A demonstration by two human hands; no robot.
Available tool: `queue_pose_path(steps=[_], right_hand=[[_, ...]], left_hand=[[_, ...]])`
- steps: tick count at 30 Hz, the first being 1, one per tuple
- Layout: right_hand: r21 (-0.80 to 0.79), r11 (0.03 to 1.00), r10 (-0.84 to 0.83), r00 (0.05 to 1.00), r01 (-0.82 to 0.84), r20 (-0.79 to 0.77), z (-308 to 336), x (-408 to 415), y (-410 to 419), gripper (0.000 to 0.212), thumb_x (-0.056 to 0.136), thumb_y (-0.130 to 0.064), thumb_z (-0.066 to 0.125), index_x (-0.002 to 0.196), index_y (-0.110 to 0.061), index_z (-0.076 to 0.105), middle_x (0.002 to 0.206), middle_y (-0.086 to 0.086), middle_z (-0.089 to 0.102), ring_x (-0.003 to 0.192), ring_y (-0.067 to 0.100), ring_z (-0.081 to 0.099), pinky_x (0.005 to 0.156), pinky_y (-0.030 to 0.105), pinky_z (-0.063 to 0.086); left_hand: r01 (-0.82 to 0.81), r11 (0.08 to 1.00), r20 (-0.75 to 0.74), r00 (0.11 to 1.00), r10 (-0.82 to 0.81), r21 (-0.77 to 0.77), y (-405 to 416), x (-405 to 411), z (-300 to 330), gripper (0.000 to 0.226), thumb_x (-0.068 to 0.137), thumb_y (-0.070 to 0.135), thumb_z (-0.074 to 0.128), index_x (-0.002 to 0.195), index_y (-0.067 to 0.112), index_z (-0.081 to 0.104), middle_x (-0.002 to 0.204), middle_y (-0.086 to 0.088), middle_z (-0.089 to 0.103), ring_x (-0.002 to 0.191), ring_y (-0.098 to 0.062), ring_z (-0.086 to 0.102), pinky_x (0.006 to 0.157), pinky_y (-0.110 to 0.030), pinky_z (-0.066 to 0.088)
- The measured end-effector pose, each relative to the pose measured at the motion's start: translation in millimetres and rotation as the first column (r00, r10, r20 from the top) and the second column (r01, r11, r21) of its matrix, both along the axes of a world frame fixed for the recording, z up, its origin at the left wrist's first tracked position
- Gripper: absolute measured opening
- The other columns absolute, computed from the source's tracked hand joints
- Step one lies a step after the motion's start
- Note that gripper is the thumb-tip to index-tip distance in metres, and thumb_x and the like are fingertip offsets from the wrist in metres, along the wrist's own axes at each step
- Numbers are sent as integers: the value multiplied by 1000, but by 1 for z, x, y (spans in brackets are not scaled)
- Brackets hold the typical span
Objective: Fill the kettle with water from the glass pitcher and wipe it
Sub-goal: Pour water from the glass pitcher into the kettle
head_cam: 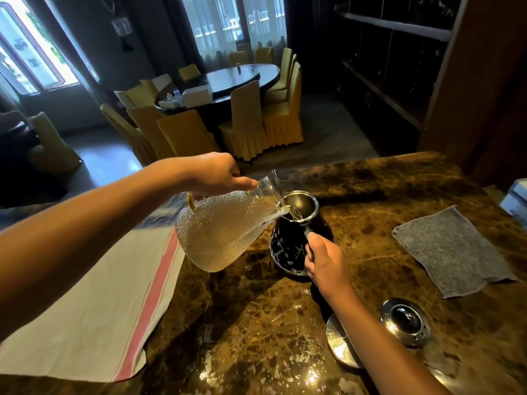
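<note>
Your left hand grips tilted textured glass pitcher, spout over open rim of dark round kettle mid-counter. Your right hand grips kettle handle. Grey cloth flat, well right, near counter edge.

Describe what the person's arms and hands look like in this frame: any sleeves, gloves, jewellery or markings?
Both forearms are bare as far as the frame shows; no sleeve edge appears. The left hand and right hand wear no gloves. No watch, bracelet or ring is visible, and no markings show. The fingers are bare too.
</note>
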State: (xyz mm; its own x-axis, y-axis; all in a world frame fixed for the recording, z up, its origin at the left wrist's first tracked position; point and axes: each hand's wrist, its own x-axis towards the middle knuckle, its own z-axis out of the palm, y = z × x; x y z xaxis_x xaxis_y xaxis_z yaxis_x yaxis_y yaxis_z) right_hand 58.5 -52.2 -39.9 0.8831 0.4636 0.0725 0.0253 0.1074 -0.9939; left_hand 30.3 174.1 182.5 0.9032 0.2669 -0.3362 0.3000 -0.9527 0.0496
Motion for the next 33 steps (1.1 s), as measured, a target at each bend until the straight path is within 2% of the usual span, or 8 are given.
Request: queue_pose_path(steps=[6,9,12,19,23,26,28,33], right_hand=[[-4,1000,4,1000,-4,6,-1,0,0,50,90,-59,47,63,-18,40,54,1,32,48,18,29,47,31,21],[-3,1000,3,1000,-3,11,-2,0,-1,51,89,-60,47,64,-16,41,54,2,33,48,18,30,47,31,22],[-15,1000,-1,1000,2,23,-2,0,0,52,89,-61,46,64,-15,42,54,2,34,48,18,30,47,31,23],[-7,1000,0,1000,0,7,-1,0,0,51,89,-60,48,64,-17,41,55,2,33,48,19,30,48,33,22],[-14,1000,-2,1000,2,5,-3,1,0,58,88,-61,47,64,-8,37,53,3,34,47,19,30,48,33,23],[-32,999,-10,1000,11,12,-4,1,1,52,88,-61,47,63,-15,42,51,1,35,47,19,32,48,32,24],[-32,999,-9,1000,9,2,-3,1,0,51,88,-61,47,64,-17,43,51,0,35,47,18,31,48,32,24],[-38,999,-4,1000,4,-3,-2,2,0,49,87,-61,47,62,-19,42,50,-3,36,45,15,32,46,30,25]], left_hand=[[19,1000,-20,1000,-20,-16,-2,-1,2,87,72,87,44,103,13,76,94,-18,78,81,-35,77,70,-51,65],[1,1000,-26,1000,-2,-29,-2,1,2,86,77,84,44,106,9,75,85,-21,76,68,-31,74,57,-38,63],[-18,999,-15,1000,17,-33,-2,3,2,79,83,78,47,105,7,73,78,-24,72,55,-26,65,44,-26,50],[-12,999,-36,999,11,-34,-1,4,0,87,73,85,44,106,10,74,84,-23,75,67,-35,74,48,-29,55],[-36,999,-52,998,34,-30,-3,7,2,84,77,80,46,111,8,74,72,-14,67,52,-24,63,41,-23,46],[-27,999,-50,998,25,-31,-2,8,2,91,73,83,43,112,7,73,76,-22,69,56,-25,65,40,-21,46],[-21,999,-58,998,19,-25,0,9,2,85,78,81,44,111,8,74,79,-26,71,58,-26,65,39,-20,46],[-17,1000,-61,998,16,-19,-1,10,2,76,84,77,46,106,10,74,71,-19,64,55,-26,62,39,-20,45]])
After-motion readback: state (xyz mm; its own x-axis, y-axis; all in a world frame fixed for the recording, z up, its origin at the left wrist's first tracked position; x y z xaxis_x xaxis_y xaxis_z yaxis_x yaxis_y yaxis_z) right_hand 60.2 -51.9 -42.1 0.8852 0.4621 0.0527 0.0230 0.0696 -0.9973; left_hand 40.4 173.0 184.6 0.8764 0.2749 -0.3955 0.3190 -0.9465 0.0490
